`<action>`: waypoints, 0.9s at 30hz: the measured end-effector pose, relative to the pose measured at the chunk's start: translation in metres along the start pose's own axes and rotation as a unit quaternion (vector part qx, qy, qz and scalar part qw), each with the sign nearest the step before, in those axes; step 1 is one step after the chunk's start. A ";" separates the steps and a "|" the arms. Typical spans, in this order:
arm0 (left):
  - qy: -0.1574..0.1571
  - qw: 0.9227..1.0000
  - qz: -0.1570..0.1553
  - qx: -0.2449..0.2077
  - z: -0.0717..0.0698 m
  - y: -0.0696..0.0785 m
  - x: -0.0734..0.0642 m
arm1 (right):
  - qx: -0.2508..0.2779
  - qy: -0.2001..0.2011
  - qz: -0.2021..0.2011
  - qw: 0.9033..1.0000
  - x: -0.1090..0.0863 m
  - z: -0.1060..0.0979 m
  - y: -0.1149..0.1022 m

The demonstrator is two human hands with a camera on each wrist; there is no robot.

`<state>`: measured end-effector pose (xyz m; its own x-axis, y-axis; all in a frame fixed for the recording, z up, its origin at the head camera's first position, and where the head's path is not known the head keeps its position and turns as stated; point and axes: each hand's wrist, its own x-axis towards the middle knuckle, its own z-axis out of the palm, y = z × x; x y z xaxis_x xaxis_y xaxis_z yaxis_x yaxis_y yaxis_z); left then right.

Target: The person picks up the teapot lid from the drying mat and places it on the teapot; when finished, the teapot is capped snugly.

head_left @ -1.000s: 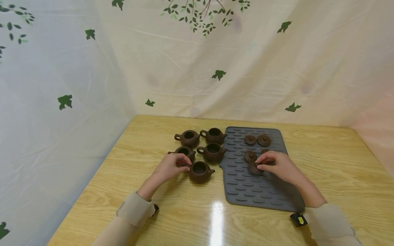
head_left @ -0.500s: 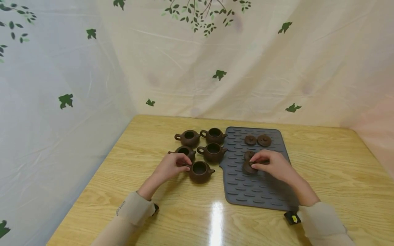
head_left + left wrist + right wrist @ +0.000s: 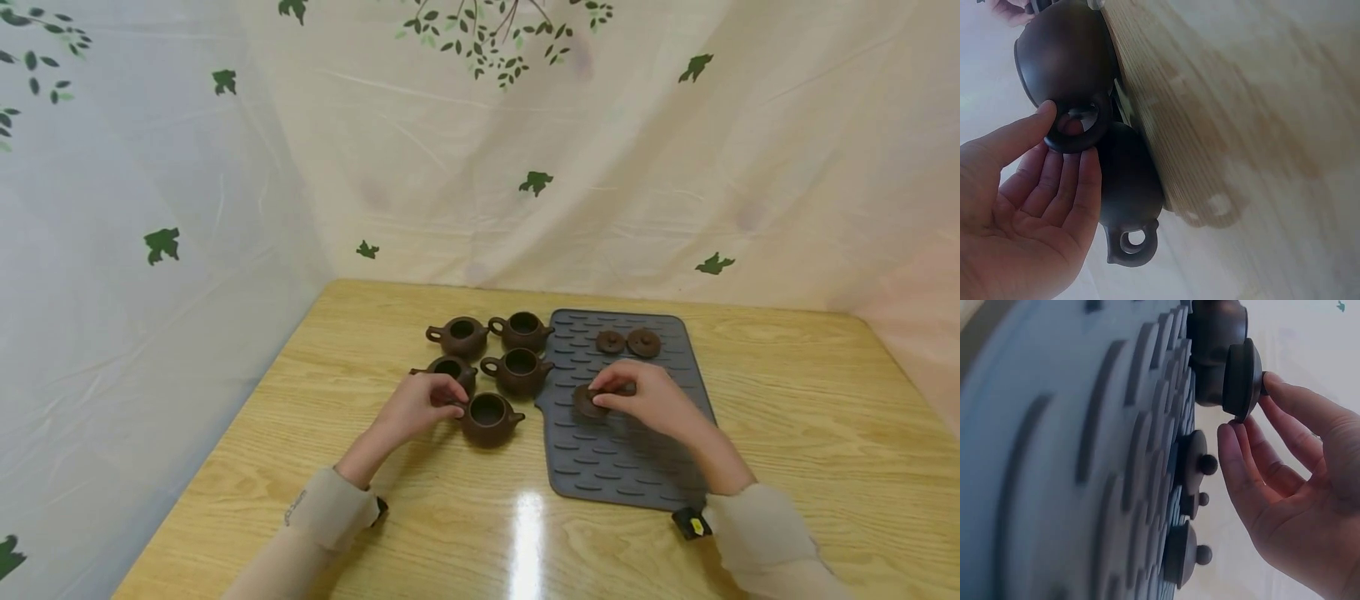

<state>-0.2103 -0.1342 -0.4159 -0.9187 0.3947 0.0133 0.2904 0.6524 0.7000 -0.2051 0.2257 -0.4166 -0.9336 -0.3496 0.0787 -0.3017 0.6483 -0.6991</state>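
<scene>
My left hand (image 3: 412, 408) pinches the handle of a dark brown, lidless teapot (image 3: 489, 427) at the front of a group; its spout points right. In the left wrist view, thumb and fingers close on the handle ring (image 3: 1071, 145). My right hand (image 3: 652, 400) holds a round brown teapot lid (image 3: 587, 404) by its knob. The right wrist view shows this lid (image 3: 1240, 381) raised off the grey mat, on its edge in that view. Two lids (image 3: 611, 342) (image 3: 643, 342) lie at the back of the mat; the right hand hides others nearer.
Several more open teapots (image 3: 519, 372) stand close together behind the held one, left of the mat. The ridged grey mat (image 3: 600, 479) lies on the wooden table (image 3: 420, 525). A pale leaf-print cloth (image 3: 450, 208) hangs behind the table.
My right hand has carried the lid leftward across the mat, closer to the front teapot, passing in front of the nearer lids. My left hand has stayed on the teapot handle.
</scene>
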 end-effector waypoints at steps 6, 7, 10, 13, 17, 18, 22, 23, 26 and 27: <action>0.004 1.000 -0.003 0.003 0.000 0.001 0.000 | 0.019 -0.004 -0.013 1.000 0.008 0.006 -0.008; 0.004 1.000 -0.003 0.003 0.000 0.001 0.000 | 0.021 -0.005 -0.017 1.000 0.009 0.008 -0.009; 0.005 1.000 -0.003 0.003 0.000 0.001 0.000 | 0.028 -0.006 -0.018 0.999 0.012 0.011 -0.014; 0.005 1.000 -0.002 0.003 0.000 0.002 0.000 | 0.025 -0.008 -0.023 0.999 0.015 0.014 -0.019; 0.005 1.000 -0.001 0.008 0.001 0.001 0.000 | 0.019 -0.010 -0.030 0.999 0.018 0.017 -0.024; 0.006 1.000 -0.001 0.010 0.001 0.001 0.000 | 0.021 -0.012 -0.029 0.999 0.019 0.018 -0.026; 0.009 1.000 -0.005 0.012 0.002 0.001 0.000 | 0.033 -0.019 -0.042 0.998 0.023 0.022 -0.031; 0.010 1.000 -0.006 0.012 0.002 0.001 0.000 | 0.034 -0.021 -0.044 0.998 0.025 0.023 -0.032; 0.013 1.000 -0.001 0.011 0.002 0.001 0.000 | 0.033 -0.022 -0.053 0.998 0.028 0.026 -0.037; 0.014 1.000 0.002 0.012 0.001 0.002 0.000 | 0.033 -0.022 -0.055 0.998 0.029 0.028 -0.039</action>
<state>-0.2091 -0.1323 -0.4158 -0.9246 0.3792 0.0368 0.3005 0.6665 0.6823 -0.2155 0.1718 -0.4069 -0.8857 -0.4466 0.1266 -0.3865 0.5586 -0.7339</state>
